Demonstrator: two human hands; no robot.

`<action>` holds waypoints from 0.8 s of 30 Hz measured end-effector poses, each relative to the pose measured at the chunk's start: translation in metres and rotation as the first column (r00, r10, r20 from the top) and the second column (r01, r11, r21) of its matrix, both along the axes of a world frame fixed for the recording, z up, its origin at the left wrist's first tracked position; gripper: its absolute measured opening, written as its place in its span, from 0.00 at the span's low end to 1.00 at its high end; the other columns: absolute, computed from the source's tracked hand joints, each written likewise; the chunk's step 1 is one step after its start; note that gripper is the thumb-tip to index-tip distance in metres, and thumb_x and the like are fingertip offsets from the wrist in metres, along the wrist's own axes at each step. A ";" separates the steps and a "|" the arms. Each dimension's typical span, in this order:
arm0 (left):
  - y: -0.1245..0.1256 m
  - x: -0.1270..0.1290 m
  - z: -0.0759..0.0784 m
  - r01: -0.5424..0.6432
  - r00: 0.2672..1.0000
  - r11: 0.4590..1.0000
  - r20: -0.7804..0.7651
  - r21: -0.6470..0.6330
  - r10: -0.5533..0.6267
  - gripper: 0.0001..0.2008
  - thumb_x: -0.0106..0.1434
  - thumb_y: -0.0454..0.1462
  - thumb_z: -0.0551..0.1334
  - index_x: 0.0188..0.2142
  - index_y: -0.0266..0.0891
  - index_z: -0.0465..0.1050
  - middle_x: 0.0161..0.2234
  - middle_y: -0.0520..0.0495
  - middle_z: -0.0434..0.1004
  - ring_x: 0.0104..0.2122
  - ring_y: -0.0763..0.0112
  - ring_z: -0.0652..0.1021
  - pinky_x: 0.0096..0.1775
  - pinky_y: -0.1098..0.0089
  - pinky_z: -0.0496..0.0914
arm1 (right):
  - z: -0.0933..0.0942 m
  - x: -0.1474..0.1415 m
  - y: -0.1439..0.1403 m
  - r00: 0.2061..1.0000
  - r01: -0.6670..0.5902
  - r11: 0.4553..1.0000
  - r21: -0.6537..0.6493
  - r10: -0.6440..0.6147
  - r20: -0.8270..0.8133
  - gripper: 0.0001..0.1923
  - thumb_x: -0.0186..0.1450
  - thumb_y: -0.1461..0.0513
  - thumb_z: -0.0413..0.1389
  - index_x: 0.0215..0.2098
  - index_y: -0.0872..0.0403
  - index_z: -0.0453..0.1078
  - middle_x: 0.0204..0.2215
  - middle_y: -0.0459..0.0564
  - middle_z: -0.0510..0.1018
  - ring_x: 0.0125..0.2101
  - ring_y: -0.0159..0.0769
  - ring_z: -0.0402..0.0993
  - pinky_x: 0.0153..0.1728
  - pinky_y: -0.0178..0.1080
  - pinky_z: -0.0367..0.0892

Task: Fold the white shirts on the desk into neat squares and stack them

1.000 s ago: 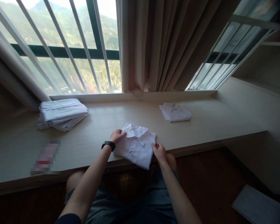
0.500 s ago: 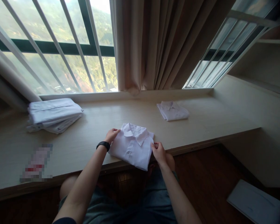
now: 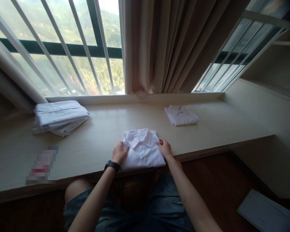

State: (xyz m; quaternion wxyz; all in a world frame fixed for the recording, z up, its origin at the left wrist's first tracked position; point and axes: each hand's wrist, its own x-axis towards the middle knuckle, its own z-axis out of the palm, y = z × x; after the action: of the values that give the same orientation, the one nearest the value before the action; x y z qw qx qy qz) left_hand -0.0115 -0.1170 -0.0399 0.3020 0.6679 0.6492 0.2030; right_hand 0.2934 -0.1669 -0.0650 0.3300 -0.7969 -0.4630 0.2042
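A folded white shirt (image 3: 141, 153), collar facing up and away from me, lies at the front edge of the pale desk (image 3: 106, 119). My left hand (image 3: 120, 152), with a black watch on its wrist, grips the shirt's left side, thumb on top and fingers hidden beneath. On the opposite side, my right hand (image 3: 164, 147) pinches the shirt's right edge near the collar. Farther back to the right rests another folded white shirt (image 3: 182, 116). A stack of white shirts (image 3: 61, 116) sits at the back left.
A blurred-out flat item (image 3: 42, 166) lies on the desk's left part. Behind the desk hang beige curtains (image 3: 154, 48) beside a barred window (image 3: 62, 64). On the floor at lower right is a flat pale box-like object (image 3: 265, 209).
The shirt has turned so its front edge runs about parallel to the desk edge. My left hand has come down and nearer along its side; the view has shifted slightly.
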 end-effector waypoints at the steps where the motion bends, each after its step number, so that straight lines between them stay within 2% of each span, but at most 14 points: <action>1: -0.011 -0.004 -0.003 -0.030 0.999 0.999 0.023 0.014 0.030 0.23 0.61 0.47 0.62 0.51 0.36 0.71 0.48 0.33 0.77 0.49 0.49 0.77 0.49 0.60 0.68 | 0.001 0.002 0.004 0.999 -0.022 1.000 -0.001 0.022 -0.023 0.17 0.62 0.55 0.57 0.47 0.54 0.73 0.36 0.53 0.81 0.38 0.41 0.77 0.43 0.40 0.68; 3: -0.027 -0.012 -0.006 -0.139 0.985 0.989 0.110 0.042 0.134 0.26 0.64 0.47 0.59 0.57 0.35 0.67 0.51 0.33 0.76 0.50 0.53 0.77 0.50 0.61 0.69 | 0.001 0.001 0.005 0.998 -0.040 0.998 0.048 0.042 -0.053 0.22 0.65 0.53 0.55 0.53 0.56 0.71 0.40 0.56 0.81 0.41 0.42 0.77 0.45 0.41 0.69; 5: -0.034 -0.017 -0.006 -0.240 0.954 0.969 0.199 0.059 0.225 0.27 0.67 0.46 0.54 0.60 0.33 0.64 0.53 0.33 0.75 0.50 0.56 0.77 0.52 0.60 0.69 | -0.001 -0.006 -0.002 0.997 -0.069 0.984 0.163 0.074 -0.023 0.27 0.67 0.52 0.51 0.59 0.58 0.66 0.51 0.60 0.77 0.47 0.43 0.76 0.50 0.44 0.69; 7: -0.032 -0.017 -0.001 -0.265 0.937 0.963 0.251 0.056 0.243 0.25 0.68 0.44 0.52 0.60 0.33 0.66 0.53 0.34 0.75 0.51 0.56 0.76 0.54 0.59 0.68 | -0.004 -0.018 -0.013 0.988 -0.151 0.953 0.264 0.142 0.051 0.28 0.68 0.52 0.49 0.62 0.58 0.64 0.59 0.61 0.71 0.56 0.44 0.70 0.58 0.47 0.64; 10: -0.018 -0.009 0.009 -0.228 0.930 0.973 0.300 0.024 0.211 0.21 0.66 0.42 0.54 0.55 0.36 0.72 0.49 0.37 0.79 0.49 0.56 0.78 0.51 0.61 0.70 | -0.008 -0.034 -0.030 0.972 -0.229 0.928 0.295 0.202 0.120 0.27 0.68 0.54 0.49 0.61 0.58 0.66 0.61 0.61 0.68 0.63 0.45 0.62 0.64 0.49 0.58; 15: 0.009 -0.003 0.013 -0.176 0.919 0.984 0.354 -0.029 0.175 0.18 0.63 0.42 0.58 0.49 0.39 0.76 0.43 0.42 0.82 0.43 0.62 0.80 0.43 0.68 0.72 | -0.007 -0.038 -0.040 0.991 -0.127 0.937 0.326 0.106 0.081 0.25 0.65 0.57 0.51 0.58 0.58 0.68 0.58 0.60 0.72 0.59 0.44 0.66 0.63 0.47 0.60; 19: 0.020 -0.010 0.011 -0.181 0.920 0.976 0.330 -0.117 0.210 0.21 0.58 0.44 0.64 0.48 0.36 0.77 0.40 0.40 0.82 0.39 0.61 0.80 0.40 0.67 0.71 | 0.002 -0.030 -0.029 0.998 -0.054 0.936 0.349 0.043 0.039 0.24 0.63 0.56 0.53 0.55 0.59 0.71 0.52 0.61 0.75 0.51 0.45 0.73 0.56 0.45 0.66; 22: 0.025 -0.013 0.013 -0.191 0.909 0.966 0.339 -0.177 0.242 0.28 0.55 0.49 0.66 0.50 0.34 0.75 0.40 0.39 0.82 0.38 0.61 0.80 0.37 0.68 0.71 | 0.010 -0.027 -0.010 1.000 0.013 0.963 0.269 -0.018 0.014 0.24 0.63 0.53 0.56 0.50 0.60 0.74 0.46 0.63 0.78 0.43 0.44 0.76 0.49 0.43 0.69; 24: 0.028 -0.013 0.017 -0.174 0.896 0.962 0.373 -0.209 0.242 0.29 0.52 0.52 0.68 0.47 0.33 0.76 0.39 0.39 0.81 0.36 0.61 0.80 0.35 0.68 0.70 | 0.015 -0.024 0.003 1.000 0.016 0.985 0.170 -0.017 0.006 0.20 0.61 0.53 0.58 0.44 0.58 0.77 0.42 0.60 0.80 0.41 0.45 0.77 0.47 0.43 0.69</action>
State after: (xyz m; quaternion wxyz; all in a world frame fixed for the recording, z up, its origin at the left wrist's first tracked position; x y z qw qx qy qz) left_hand -0.0240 -0.0894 -0.0232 0.4591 0.5114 0.6577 0.3085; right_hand 0.2689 -0.1641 -0.0495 0.3966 -0.7705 -0.4733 0.1581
